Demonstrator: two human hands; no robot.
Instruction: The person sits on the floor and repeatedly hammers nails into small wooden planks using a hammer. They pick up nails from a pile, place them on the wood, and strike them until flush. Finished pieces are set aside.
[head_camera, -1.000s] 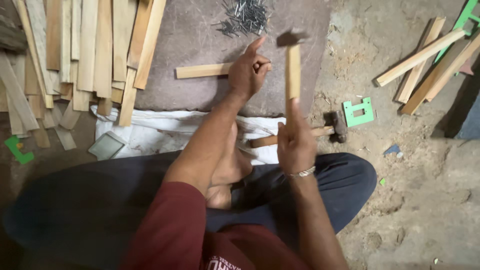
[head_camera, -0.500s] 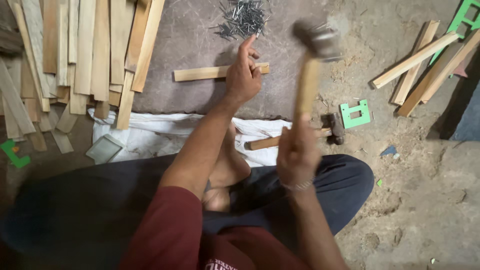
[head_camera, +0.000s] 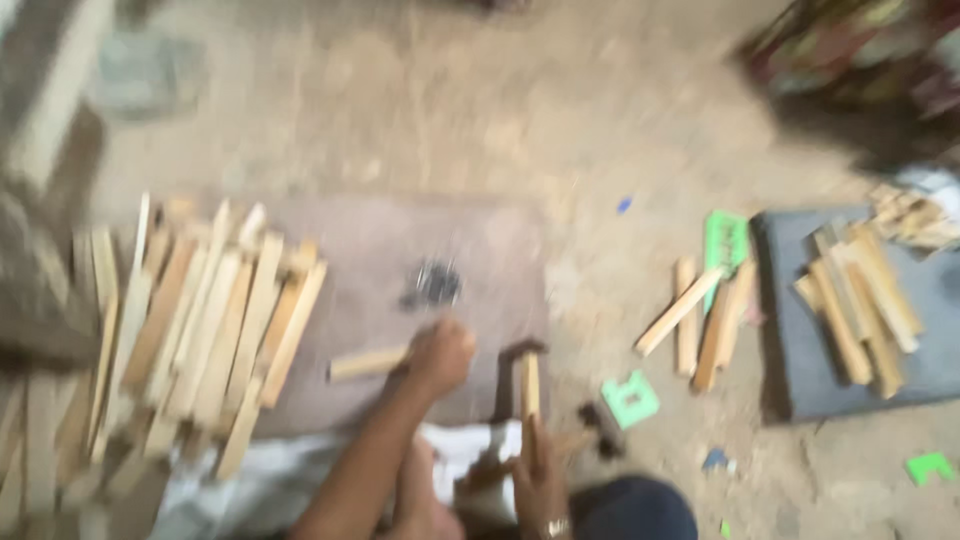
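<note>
- The view has swung up and away since half a second ago: the hands now sit low at 6 o'clock, and far more of the dirt floor (head_camera: 480, 110) shows above them. The whole picture is motion-blurred.
- The hammer (head_camera: 527, 385), raised high a moment ago with its head near the top of the frame, is now down, its dark head just right of the left hand; I judge a blow has just landed or is about to.
- The right hand (head_camera: 540, 480) is closed round the hammer's pale wooden handle, at its lower end.
- The left hand (head_camera: 440, 358) is curled shut on the right end of the short wooden strip (head_camera: 368, 364), which lies flat on the brown slab (head_camera: 400, 250); whether it also pinches a nail is too blurred to tell.
- The strip runs out toward 9 o'clock from the left hand, and the hammer head is close at 3 o'clock of that hand.
- A dark heap of nails (head_camera: 432, 285) lies on the slab at 12 o'clock of the left hand, close by.
- A stack of wooden slats (head_camera: 200, 330) lies at 9 o'clock, and loose sticks (head_camera: 700, 320) at 3 o'clock, well apart.
- A second hammer (head_camera: 598, 428) lies just right of the right hand.
</note>
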